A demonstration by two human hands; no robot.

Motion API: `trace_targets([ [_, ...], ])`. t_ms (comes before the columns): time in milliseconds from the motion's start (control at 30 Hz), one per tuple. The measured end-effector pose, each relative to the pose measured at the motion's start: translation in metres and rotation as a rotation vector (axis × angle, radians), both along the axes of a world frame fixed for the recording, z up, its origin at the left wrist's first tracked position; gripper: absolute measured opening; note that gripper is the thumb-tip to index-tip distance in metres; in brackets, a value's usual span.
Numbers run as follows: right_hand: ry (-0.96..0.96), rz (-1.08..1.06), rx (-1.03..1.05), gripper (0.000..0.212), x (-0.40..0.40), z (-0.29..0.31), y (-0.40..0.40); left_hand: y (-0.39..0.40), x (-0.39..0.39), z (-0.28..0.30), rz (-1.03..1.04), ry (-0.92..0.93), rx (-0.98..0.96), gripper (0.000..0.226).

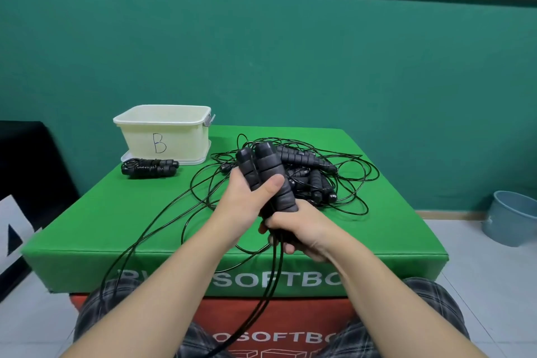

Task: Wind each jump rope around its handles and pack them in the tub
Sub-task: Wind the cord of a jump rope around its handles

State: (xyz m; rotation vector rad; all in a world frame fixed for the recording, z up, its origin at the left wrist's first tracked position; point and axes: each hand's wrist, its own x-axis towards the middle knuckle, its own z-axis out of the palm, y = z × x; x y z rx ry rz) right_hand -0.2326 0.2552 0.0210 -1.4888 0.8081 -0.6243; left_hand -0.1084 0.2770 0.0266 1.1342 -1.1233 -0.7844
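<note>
Green foam box (96, 229) serves as the support, stacked on a red one. White tub (162, 132), marked B, is set at the far left corner, standing on its lid. Tangled pile of jump ropes (308, 177) is spread over the far right part, cords looping out toward the middle. One wound rope (149, 167) is laid just in front of the tub, not yet packed. Pair of black foam handles (261, 174) is held together upright above the near middle. Left hand (241, 206) is clenched round the handles' middle, thumb across. Right hand (299, 232) is clenched round their lower ends and the cord, which hangs off the near edge. Handles judged light, soft, grippy; best gripped mid-length. Cord judged thin, springy, slick, likely to uncoil unless kept taut.
</note>
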Motion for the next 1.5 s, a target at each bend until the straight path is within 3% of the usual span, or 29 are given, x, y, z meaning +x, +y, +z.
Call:
trace_targets([
  [133,-0.005,0.100,0.024,0.016,-0.004,0.002,0.003,0.002,0.003,-0.007,0.024,0.048,-0.041,0.095],
  [200,-0.055,0.139,0.073,0.020,-0.005,0.003,0.005,0.004,0.003,0.000,0.003,0.156,-0.082,0.108],
  [267,-0.083,0.183,0.101,0.022,-0.006,0.004,0.007,0.003,0.010,0.011,-0.004,0.310,-0.111,0.094],
  [400,-0.127,0.257,0.163,0.036,-0.007,-0.002,0.009,0.001,0.024,0.021,-0.037,0.299,-0.146,0.027],
  [500,-0.150,0.292,0.182,0.047,-0.005,-0.006,0.009,0.005,0.023,0.020,-0.031,0.351,-0.172,0.026],
  [600,-0.122,0.248,0.160,0.041,-0.004,-0.009,0.010,0.003,0.027,0.019,-0.034,0.319,-0.184,0.030],
  [733,-0.119,0.080,0.117,0.025,-0.003,-0.008,0.005,0.002,0.021,0.012,0.029,0.075,-0.124,0.031],
  [867,-0.166,-0.105,0.118,0.003,-0.003,-0.008,-0.003,0.007,0.005,-0.006,0.120,-0.009,-0.094,0.025],
  [967,-0.161,-0.167,0.099,0.004,-0.006,-0.013,-0.007,0.011,0.000,-0.008,0.356,-0.250,-0.191,0.024],
  [1067,-0.072,-0.164,0.008,0.014,-0.008,-0.019,-0.009,0.008,0.009,0.012,0.403,-0.420,-0.259,0.022],
  [1200,0.045,-0.149,-0.120,0.024,-0.007,-0.021,-0.011,-0.002,0.027,0.036,0.397,-1.060,-0.157,0.058],
  [1233,0.050,-0.155,-0.137,0.022,-0.007,-0.020,-0.011,-0.004,0.028,0.038,0.353,-1.148,-0.125,0.059],
  [1300,0.054,-0.181,-0.171,0.022,-0.008,-0.019,-0.012,-0.006,0.027,0.037,0.239,-1.071,-0.104,0.054],
  [1400,0.031,-0.205,-0.211,0.023,-0.010,-0.017,-0.010,-0.007,0.026,0.032,0.077,-0.557,-0.109,0.052],
  [1467,0.020,-0.227,-0.221,0.021,-0.010,-0.016,-0.011,-0.007,0.019,0.023,0.046,-0.272,-0.113,0.031],
  [1500,0.016,-0.245,-0.220,0.022,-0.009,-0.017,-0.011,-0.005,0.016,0.018,0.090,-0.278,-0.100,0.018],
])
